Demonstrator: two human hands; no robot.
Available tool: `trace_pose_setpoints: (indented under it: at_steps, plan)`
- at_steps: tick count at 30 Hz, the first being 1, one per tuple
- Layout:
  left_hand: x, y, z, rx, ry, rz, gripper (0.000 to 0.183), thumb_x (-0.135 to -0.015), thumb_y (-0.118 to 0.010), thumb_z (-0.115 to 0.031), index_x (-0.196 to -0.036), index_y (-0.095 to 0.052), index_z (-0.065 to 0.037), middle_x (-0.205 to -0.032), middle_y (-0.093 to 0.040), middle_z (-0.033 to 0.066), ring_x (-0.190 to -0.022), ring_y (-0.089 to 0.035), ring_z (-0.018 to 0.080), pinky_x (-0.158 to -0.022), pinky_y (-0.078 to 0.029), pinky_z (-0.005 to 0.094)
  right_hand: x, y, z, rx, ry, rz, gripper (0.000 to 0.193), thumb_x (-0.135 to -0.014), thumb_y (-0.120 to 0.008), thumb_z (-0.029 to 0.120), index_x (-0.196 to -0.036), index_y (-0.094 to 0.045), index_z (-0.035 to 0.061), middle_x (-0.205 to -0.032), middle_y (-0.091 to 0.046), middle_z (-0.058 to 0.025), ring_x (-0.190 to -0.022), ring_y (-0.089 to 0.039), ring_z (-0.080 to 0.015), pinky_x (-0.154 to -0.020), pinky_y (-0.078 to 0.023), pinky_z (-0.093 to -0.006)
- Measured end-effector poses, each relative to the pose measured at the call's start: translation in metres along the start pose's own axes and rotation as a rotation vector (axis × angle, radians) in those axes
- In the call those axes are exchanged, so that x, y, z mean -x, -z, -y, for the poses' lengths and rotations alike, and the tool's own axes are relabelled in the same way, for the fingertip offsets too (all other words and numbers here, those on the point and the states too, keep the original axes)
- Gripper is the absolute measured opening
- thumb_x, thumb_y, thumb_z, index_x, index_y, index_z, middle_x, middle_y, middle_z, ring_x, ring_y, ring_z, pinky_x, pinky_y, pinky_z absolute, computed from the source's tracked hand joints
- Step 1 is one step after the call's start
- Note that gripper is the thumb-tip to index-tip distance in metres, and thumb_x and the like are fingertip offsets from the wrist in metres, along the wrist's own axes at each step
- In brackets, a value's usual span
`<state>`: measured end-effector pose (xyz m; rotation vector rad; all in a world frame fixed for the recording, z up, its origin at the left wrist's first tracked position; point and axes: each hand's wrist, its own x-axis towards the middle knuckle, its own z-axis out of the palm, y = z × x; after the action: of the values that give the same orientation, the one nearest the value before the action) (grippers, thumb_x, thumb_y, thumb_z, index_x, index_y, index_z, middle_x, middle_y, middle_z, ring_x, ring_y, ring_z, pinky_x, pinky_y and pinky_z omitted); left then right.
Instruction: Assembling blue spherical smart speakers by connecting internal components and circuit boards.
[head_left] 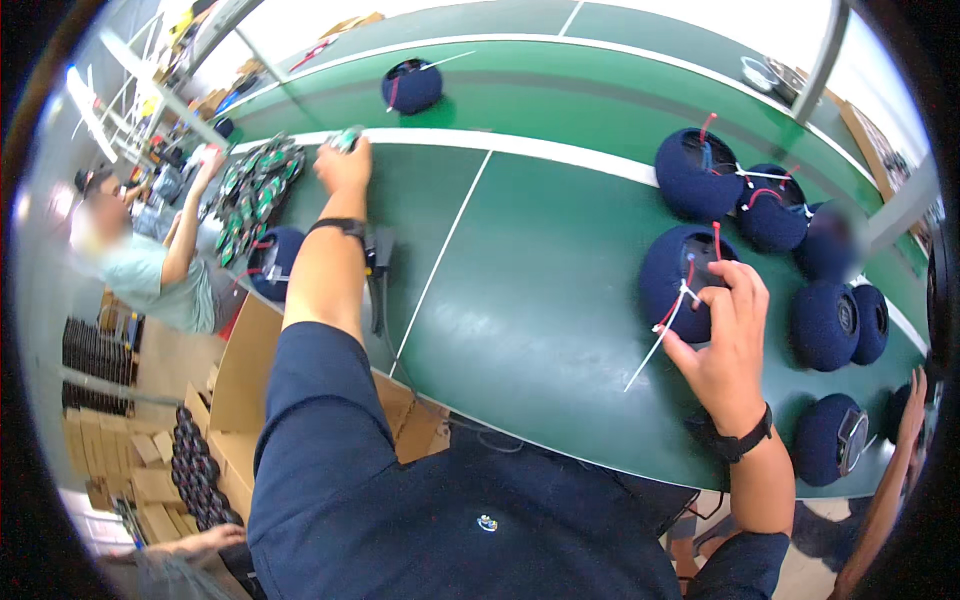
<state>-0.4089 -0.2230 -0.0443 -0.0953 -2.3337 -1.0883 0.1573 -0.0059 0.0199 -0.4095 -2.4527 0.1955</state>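
Dark blue sleeves nearest camera, both forearms stretched over green table. Right hand rests on round blue fabric-covered speaker shell, fingers curled at its open face, pinching white tie and red wire there. Left hand reaches far, closed around small green circuit board beside pile of boards. Judged early on: this shell open, wires loose, no board in it. More shells lie at right, several open; one shell on belt beyond. Another person's hand also at pile.
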Motion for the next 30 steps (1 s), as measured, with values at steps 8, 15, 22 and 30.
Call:
trace_pose_setpoints:
  at_steps: [8,15,22,30]
  plan:
    - [0.143,0.008,-0.171,0.867,-0.113,0.577,0.062,-0.085,-0.08,-0.043,-0.121,-0.056,0.002,-0.114,-0.061,0.0136,-0.107,-0.06,0.023,-0.091,-0.053,0.0388,0.008,0.012,0.001,0.182,-0.013,0.036,0.055,-0.06,-0.091,0.02,-0.098,-0.056,0.0045,-0.125,-0.056,-0.0161,-0.121,-0.05,-0.0397,-0.101,-0.04,-0.0501]
    - [0.264,0.07,-0.212,1.41,0.201,1.359,0.051,-0.103,-0.047,-0.043,-0.133,-0.056,-0.003,-0.125,-0.065,0.0128,-0.112,-0.066,0.0269,-0.089,-0.058,0.0399,0.0,0.02,0.026,0.133,0.019,0.069,0.057,-0.062,-0.091,0.031,-0.102,-0.059,0.006,-0.124,-0.057,-0.0147,-0.115,-0.052,-0.0373,-0.095,-0.043,-0.048]
    - [0.285,0.062,-0.219,1.5,0.201,1.543,0.061,-0.104,-0.032,-0.047,-0.14,-0.052,-0.002,-0.132,-0.065,0.016,-0.109,-0.069,0.0315,-0.088,-0.059,0.0395,0.003,0.031,0.022,-0.346,-0.094,0.024,0.043,-0.075,-0.085,0.016,-0.11,-0.062,0.0033,-0.123,-0.059,-0.0157,-0.106,-0.06,-0.0294,-0.083,-0.051,-0.0376]
    - [0.268,0.08,-0.248,1.436,-0.086,1.586,0.06,-0.105,-0.038,-0.048,-0.138,-0.053,-0.001,-0.128,-0.066,0.016,-0.112,-0.068,0.0284,-0.093,-0.056,0.0391,-0.024,0.031,-0.027,-0.84,-0.437,-0.018,0.029,-0.1,-0.065,0.015,-0.126,-0.06,0.0018,-0.108,-0.068,-0.0059,-0.089,-0.066,-0.0118,-0.073,-0.052,-0.0235]
